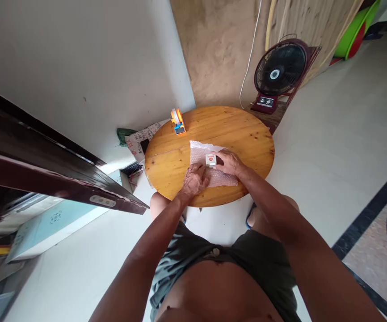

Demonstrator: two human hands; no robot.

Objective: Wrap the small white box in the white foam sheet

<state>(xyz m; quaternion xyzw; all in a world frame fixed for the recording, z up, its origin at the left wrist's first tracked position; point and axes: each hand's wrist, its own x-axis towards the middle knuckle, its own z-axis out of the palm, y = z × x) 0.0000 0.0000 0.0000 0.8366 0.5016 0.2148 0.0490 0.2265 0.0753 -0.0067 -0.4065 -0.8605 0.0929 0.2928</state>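
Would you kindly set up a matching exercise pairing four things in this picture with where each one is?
Things:
1. small box
2. tape dispenser
3. fan
4. bubble wrap

Places:
A. on the floor beyond the round table
B. spread flat on the table under both hands
C. between the left hand and right hand
D. near the table's far edge

Pairs: 1-C, 2-D, 3-A, 4-B

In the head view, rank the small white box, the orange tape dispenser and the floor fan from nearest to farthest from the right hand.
1. Small white box: touching the right hand, on the bubble wrap.
2. Orange tape dispenser: at the table's far left edge.
3. Floor fan: on the floor beyond the table, by the wall.
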